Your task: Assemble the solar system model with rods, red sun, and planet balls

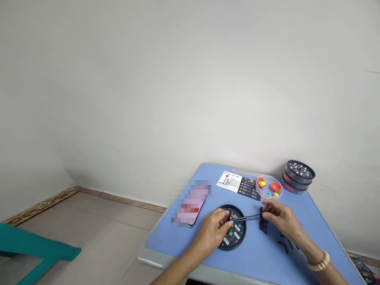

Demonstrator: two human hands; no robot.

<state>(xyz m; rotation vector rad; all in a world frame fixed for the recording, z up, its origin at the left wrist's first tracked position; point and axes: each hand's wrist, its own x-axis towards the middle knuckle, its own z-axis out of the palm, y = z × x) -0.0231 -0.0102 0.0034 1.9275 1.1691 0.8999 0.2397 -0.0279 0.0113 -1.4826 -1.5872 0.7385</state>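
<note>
My left hand [215, 226] is over the left part of a round black disc [241, 233], printed with coloured planets and white labels. Its thumb and fingers pinch the near ends of some thin black rods [249, 217]. These rods stretch across to my right hand [280, 219], whose fingertips are closed around their other ends. How many rods there are cannot be made out. Below my right fingers lies a small pile of short black pieces [263, 226]. Bent black rods [284, 246] rest on the table under my right palm, partly hidden by it.
On the blue table [178, 241] are a phone [192, 206], a printed instruction sheet [230, 183] and a clear dish [268, 193] with orange half-shells and small balls. Stacked round containers [298, 176] stand near the wall. A teal plastic piece of furniture [38, 241] is at the left.
</note>
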